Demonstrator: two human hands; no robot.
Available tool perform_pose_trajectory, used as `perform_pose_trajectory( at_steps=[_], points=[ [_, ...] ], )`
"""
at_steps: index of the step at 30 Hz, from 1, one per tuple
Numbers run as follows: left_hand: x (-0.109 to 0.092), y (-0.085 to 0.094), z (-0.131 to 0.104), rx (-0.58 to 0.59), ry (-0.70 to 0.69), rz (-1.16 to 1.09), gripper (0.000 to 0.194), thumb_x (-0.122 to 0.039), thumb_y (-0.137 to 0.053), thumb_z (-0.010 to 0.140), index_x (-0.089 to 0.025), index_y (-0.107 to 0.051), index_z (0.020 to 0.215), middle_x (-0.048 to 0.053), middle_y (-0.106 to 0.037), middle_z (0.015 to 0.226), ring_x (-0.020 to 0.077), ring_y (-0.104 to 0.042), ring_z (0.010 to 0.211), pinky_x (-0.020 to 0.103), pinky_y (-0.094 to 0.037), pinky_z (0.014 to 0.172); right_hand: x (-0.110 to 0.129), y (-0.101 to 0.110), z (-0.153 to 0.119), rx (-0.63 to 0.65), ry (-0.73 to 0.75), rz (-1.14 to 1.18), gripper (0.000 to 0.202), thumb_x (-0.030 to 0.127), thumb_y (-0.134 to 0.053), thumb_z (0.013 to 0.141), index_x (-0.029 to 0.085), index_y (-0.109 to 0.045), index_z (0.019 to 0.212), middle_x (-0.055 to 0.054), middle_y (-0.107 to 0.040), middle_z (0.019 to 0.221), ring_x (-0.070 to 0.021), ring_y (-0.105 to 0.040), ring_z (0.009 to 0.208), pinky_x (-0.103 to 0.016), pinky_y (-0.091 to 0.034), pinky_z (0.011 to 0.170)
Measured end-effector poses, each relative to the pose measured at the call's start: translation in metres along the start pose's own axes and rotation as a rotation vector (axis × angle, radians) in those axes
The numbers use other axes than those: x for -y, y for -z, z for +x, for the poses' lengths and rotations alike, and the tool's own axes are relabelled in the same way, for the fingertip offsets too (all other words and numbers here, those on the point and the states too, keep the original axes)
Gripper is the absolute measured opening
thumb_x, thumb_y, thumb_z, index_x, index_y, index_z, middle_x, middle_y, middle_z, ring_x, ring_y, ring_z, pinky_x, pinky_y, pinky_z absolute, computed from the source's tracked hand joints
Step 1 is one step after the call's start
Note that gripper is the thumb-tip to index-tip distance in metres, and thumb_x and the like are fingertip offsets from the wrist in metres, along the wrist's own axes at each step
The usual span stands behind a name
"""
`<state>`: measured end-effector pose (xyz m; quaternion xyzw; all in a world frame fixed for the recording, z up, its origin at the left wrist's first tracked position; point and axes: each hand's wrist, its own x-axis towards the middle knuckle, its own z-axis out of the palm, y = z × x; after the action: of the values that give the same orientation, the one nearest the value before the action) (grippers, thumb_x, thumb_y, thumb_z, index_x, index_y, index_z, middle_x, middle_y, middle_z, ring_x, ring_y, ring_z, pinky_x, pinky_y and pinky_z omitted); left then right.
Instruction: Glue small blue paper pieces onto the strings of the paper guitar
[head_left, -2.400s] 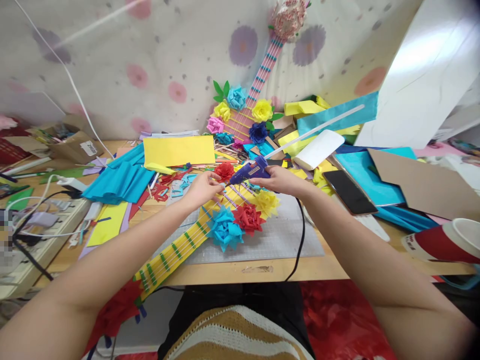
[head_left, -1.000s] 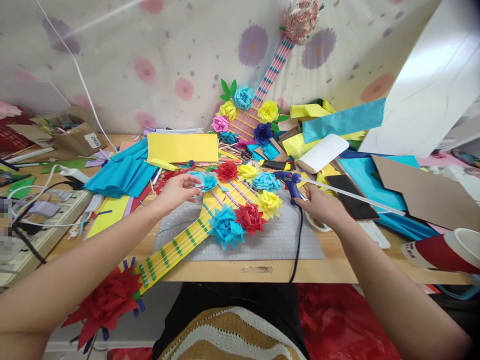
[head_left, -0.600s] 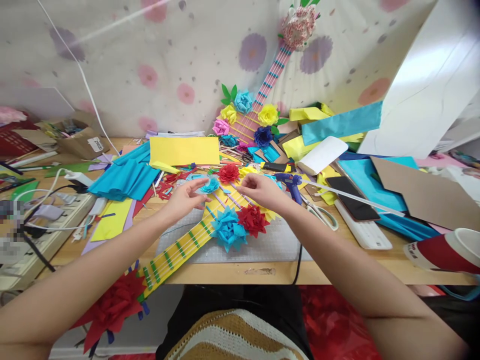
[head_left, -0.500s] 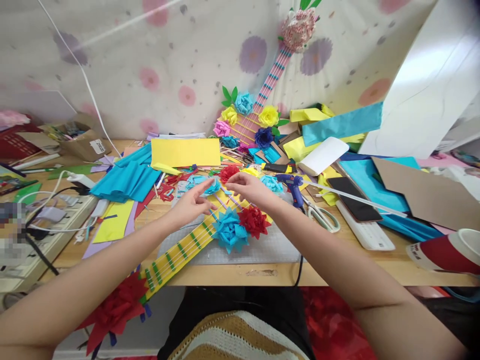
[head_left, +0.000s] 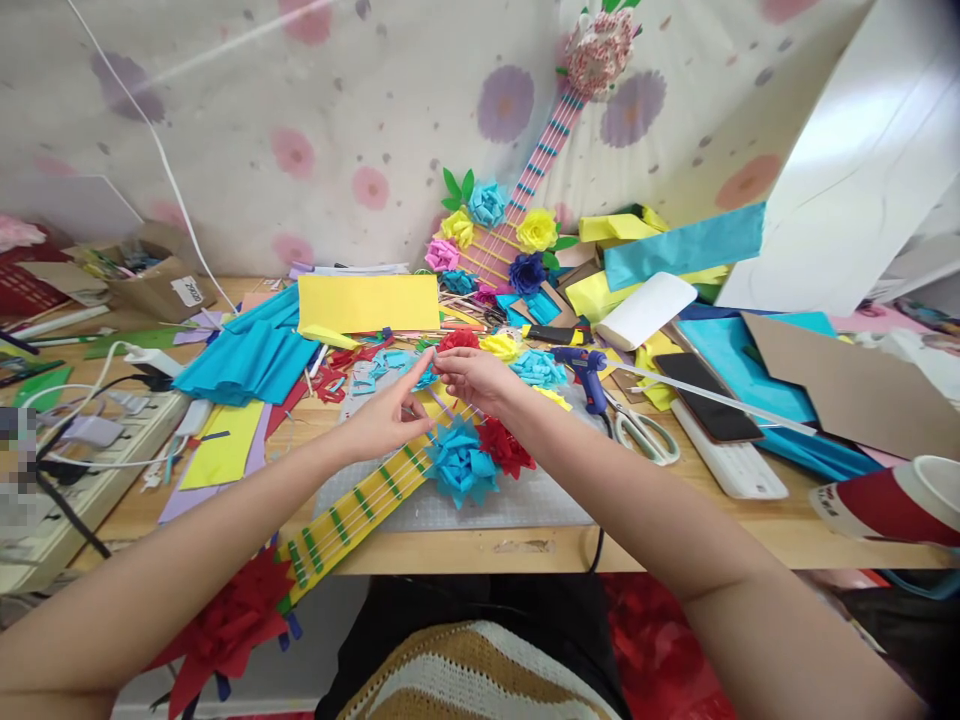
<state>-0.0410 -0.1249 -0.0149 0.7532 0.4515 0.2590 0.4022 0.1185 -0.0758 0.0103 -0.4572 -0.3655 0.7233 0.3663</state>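
Note:
A yellow paper guitar with green frets and white strings lies slantwise before me. On its body sit a blue paper flower, a red paper flower and several others. My left hand hovers over the body, index finger stretched out and thumb apart from it. Beside that index fingertip, the fingers of my right hand are pinched together above the flowers. Anything between them is too small to make out. A large red flower covers the guitar's head, past the table edge.
Right of the guitar lie a blue glue gun, scissors and a phone. A paper cup lies tilted at far right. A pink guitar leans at the back. Power strips and cables crowd the left.
My two hands have come together, the right one moving left until its fingertips meet near my left index fingertip. The guitar stays where it was.

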Motion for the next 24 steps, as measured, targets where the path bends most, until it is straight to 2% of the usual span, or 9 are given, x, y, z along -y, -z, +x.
perform_pose_trajectory(
  at_steps=[2,4,8,10,12,14,18,21,24],
  points=[
    [0.001,0.002,0.001,-0.007,-0.005,0.007,0.075,-0.028,-0.057,0.078,-0.029,-0.020,0.142,0.002,-0.062,0.084,0.0138,-0.058,0.066,0.026,-0.048,0.057,0.001,0.003,0.003,-0.013,0.011,-0.008,0.012,0.005,-0.056,0.078,0.014,-0.053,0.070,0.003,-0.059,0.057,-0.0033,-0.049,0.046,-0.015,-0.039,0.044],
    [0.003,0.005,0.003,-0.075,-0.007,0.008,0.069,-0.027,-0.057,0.077,-0.028,-0.026,0.139,0.004,-0.061,0.094,0.0120,-0.056,0.063,0.025,-0.047,0.055,0.001,0.010,0.006,-0.022,0.023,-0.049,0.013,0.005,-0.057,0.076,0.015,-0.053,0.069,0.002,-0.060,0.058,-0.0041,-0.051,0.047,-0.015,-0.039,0.044],
    [0.014,0.011,0.012,-0.447,0.035,0.201,0.043,-0.026,-0.052,0.078,-0.021,-0.047,0.121,0.005,-0.057,0.099,0.0106,-0.053,0.061,0.028,-0.048,0.061,0.003,0.027,0.010,-0.041,0.035,-0.185,0.012,0.004,-0.059,0.071,0.014,-0.055,0.066,0.002,-0.060,0.057,-0.0040,-0.049,0.047,-0.015,-0.037,0.044],
    [0.021,0.012,0.020,-0.506,-0.012,0.379,0.034,-0.027,-0.054,0.077,-0.019,-0.054,0.110,0.007,-0.053,0.107,0.0134,-0.056,0.073,0.032,-0.049,0.072,0.002,0.033,0.011,-0.063,0.022,-0.257,0.011,0.004,-0.060,0.069,0.014,-0.055,0.066,0.002,-0.059,0.056,-0.0039,-0.047,0.046,-0.015,-0.036,0.043],
    [0.026,0.011,0.030,-0.419,-0.143,0.532,0.031,-0.030,-0.058,0.075,-0.018,-0.057,0.105,0.009,-0.049,0.112,0.0202,-0.054,0.096,0.036,-0.045,0.087,0.001,0.037,0.010,-0.081,0.011,-0.328,0.012,0.004,-0.060,0.067,0.015,-0.054,0.067,0.003,-0.058,0.055,-0.0044,-0.047,0.046,-0.016,-0.034,0.042],
    [0.030,0.009,0.040,-0.296,-0.258,0.625,0.029,-0.028,-0.058,0.075,-0.018,-0.059,0.103,0.010,-0.047,0.113,0.0240,-0.048,0.110,0.039,-0.040,0.095,-0.001,0.038,0.009,-0.085,-0.010,-0.411,0.014,0.004,-0.060,0.066,0.016,-0.053,0.069,0.004,-0.057,0.054,-0.0049,-0.047,0.046,-0.017,-0.032,0.042],
    [0.035,0.010,0.057,-0.151,-0.346,0.709,0.024,-0.018,-0.053,0.076,-0.022,-0.064,0.098,0.009,-0.045,0.116,0.0243,-0.045,0.110,0.043,-0.038,0.096,-0.002,0.032,0.007,-0.101,-0.068,-0.610,0.020,0.006,-0.060,0.066,0.019,-0.046,0.073,0.005,-0.055,0.053,-0.0058,-0.043,0.042,-0.018,-0.026,0.039],
    [0.040,0.016,0.065,-0.117,-0.373,0.715,0.023,-0.015,-0.050,0.077,-0.023,-0.068,0.089,0.007,-0.047,0.112,0.0240,-0.043,0.111,0.043,-0.036,0.097,-0.002,0.025,0.007,-0.117,-0.060,-0.713,0.023,0.006,-0.057,0.067,0.021,-0.040,0.072,0.007,-0.049,0.048,-0.0064,-0.042,0.042,-0.018,-0.026,0.039],
    [0.044,0.024,0.067,-0.094,-0.386,0.709,0.023,-0.017,-0.049,0.078,-0.023,-0.070,0.084,0.007,-0.049,0.108,0.0236,-0.044,0.110,0.042,-0.037,0.096,-0.004,0.021,0.008,-0.069,-0.055,-0.756,0.020,0.006,-0.056,0.068,0.020,-0.042,0.069,0.008,-0.047,0.045,-0.0059,-0.041,0.040,-0.018,-0.028,0.040]
  ],
)
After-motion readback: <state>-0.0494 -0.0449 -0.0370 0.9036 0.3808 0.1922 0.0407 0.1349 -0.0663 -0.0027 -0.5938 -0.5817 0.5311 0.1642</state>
